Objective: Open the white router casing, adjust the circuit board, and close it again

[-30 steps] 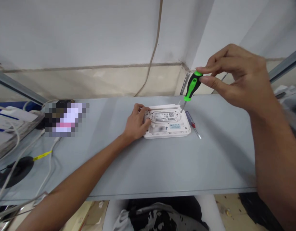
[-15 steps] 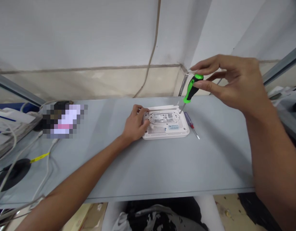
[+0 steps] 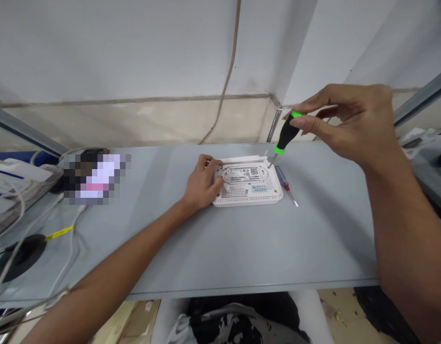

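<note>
On grey counter (image 3: 313,248), white router (image 3: 251,191) sits bottom-up, left hand (image 3: 202,184) holding it down; right hand (image 3: 349,122) pinches green-black screwdriver (image 3: 286,136), tip at router corner; small red screwdriver (image 3: 284,180) just beside.

1. One left bare-hand grip (image 3: 202,184) and one right bare-hand grip (image 3: 349,122).
2. One white perforated plastic router (image 3: 252,193).
3. Two screwdrivers (the held one counts): one black-and-green-handled screwdriver (image 3: 286,136), one slim red-and-blue-handled screwdriver (image 3: 283,179).
4. One pale grey bench (image 3: 313,239).
</note>
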